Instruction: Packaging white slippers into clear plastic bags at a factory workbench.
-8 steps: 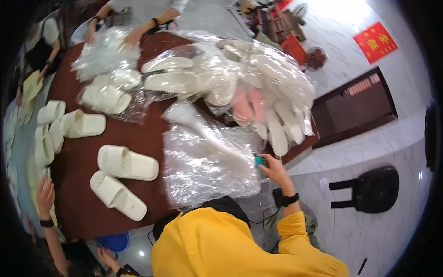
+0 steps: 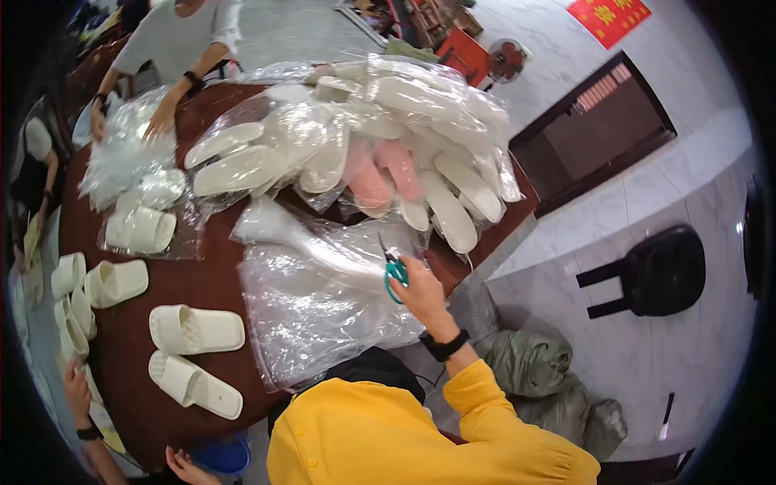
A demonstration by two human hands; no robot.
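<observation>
My right hand [image 2: 423, 293] is closed round the teal handles of small scissors [image 2: 394, 273], blades pointing up. It is over a crinkled stack of clear plastic bags [image 2: 323, 303] at the table's near side. At the lower left edge a hand, seemingly my left hand [image 2: 187, 467], shows in part, fingers apart and nothing in them; it is close to a blue stool [image 2: 230, 454]. Left of the bags lie two cream slippers, one [image 2: 198, 329] sideways and one [image 2: 196, 384] slanted below it.
Bagged cream slippers [image 2: 404, 101] and a pink pair [image 2: 396, 170] heap up behind. Across the brown table [image 2: 206, 271] a person handles clear bags [image 2: 125, 158]. More slippers [image 2: 117, 283] and another person's hand [image 2: 77, 394] are left. Right stand grey-green sacks [image 2: 533, 364] and a black chair [image 2: 663, 271].
My right hand has moved left from the bags' right edge to over them, scissors now in plain view. The view has turned, and the sacks on the floor show more.
</observation>
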